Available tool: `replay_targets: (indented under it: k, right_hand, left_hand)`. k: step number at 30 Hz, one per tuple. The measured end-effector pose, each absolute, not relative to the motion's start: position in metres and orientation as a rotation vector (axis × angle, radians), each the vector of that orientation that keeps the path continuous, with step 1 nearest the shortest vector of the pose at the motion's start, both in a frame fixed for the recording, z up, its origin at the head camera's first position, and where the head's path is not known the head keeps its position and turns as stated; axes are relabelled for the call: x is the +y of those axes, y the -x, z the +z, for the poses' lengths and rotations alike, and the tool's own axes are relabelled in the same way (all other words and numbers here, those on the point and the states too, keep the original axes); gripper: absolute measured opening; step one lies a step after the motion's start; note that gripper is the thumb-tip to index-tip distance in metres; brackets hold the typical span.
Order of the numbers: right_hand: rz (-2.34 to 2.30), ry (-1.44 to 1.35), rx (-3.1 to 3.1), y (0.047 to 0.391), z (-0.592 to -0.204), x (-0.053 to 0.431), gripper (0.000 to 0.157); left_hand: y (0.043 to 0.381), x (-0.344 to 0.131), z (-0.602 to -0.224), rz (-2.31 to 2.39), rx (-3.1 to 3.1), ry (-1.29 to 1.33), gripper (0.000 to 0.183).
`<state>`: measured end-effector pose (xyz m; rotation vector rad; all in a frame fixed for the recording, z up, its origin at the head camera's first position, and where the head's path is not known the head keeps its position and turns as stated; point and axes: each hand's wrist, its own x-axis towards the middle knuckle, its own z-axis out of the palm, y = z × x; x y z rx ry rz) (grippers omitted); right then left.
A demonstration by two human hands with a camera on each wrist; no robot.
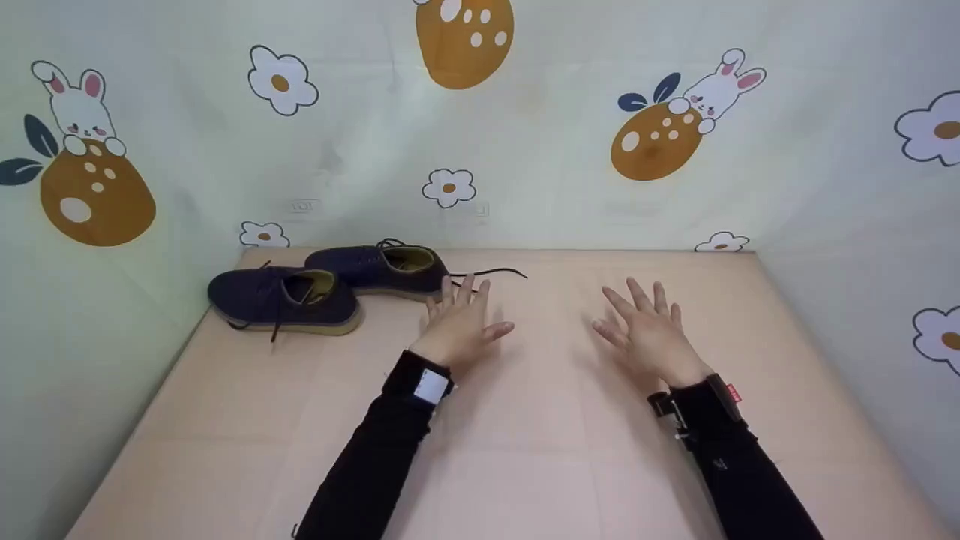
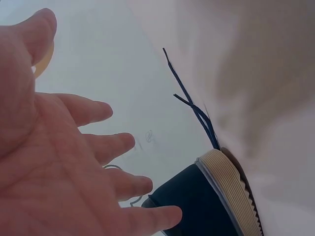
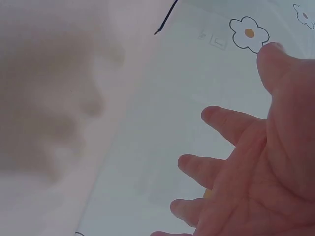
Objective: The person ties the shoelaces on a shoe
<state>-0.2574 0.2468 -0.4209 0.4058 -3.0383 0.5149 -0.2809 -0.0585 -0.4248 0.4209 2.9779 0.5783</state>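
Two dark navy lace-up shoes lie at the back left of the table. The nearer shoe (image 1: 251,296) points its toe left, and its lace hangs over the side. Behind it, the farther shoe (image 1: 349,268) trails a lace (image 1: 491,271) to the right. My left hand (image 1: 457,326) hovers just right of the farther shoe's heel, fingers spread and holding nothing. In the left wrist view, a shoe heel (image 2: 216,191) with a ribbed tan sole edge shows beyond the fingers. My right hand (image 1: 649,337) is spread above the table's right half, apart from both shoes, with nothing in it.
The table (image 1: 525,465) has a pale pinkish cover. A light cloth wall (image 1: 555,202) printed with flowers, rabbits and orange fruit encloses it at the back and both sides. The nearer shoe's toe lies close to the left wall.
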Motion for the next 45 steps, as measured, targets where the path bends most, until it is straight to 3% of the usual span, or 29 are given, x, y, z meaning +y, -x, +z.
replay_targets:
  k: [22,25,29,32,36,38,45]
  right_hand:
    - [0.516,-0.402,-3.05,0.262,-0.425,0.252,0.073]
    - [0.521,-0.397,-3.051,0.263,-0.425,0.252,0.073]
    - [0.535,-0.386,-3.009,0.264,-0.422,0.251,0.072]
    - [0.557,-0.397,-2.974,0.265,-0.42,0.251,0.067]
    - [0.602,-0.407,-2.951,0.264,-0.418,0.25,0.054]
    - [0.615,-0.402,-2.94,0.264,-0.418,0.249,0.046]
    - [0.663,-0.37,-2.916,0.262,-0.414,0.246,0.038]
  left_hand:
    - [0.284,-0.071,-0.415,0.686,2.99,-0.353,0.088]
    - [0.289,-0.086,-0.41,0.953,3.078,-0.17,0.077]
    - [0.301,-0.116,-0.41,1.413,3.137,0.272,0.055]
    - [0.31,-0.137,-0.419,1.407,3.078,0.484,0.061]
    - [0.324,-0.153,-0.433,1.144,3.024,0.502,0.09]
    - [0.33,-0.157,-0.438,1.088,3.031,0.514,0.094]
    - [0.343,-0.159,-0.443,1.252,3.001,0.638,0.063]
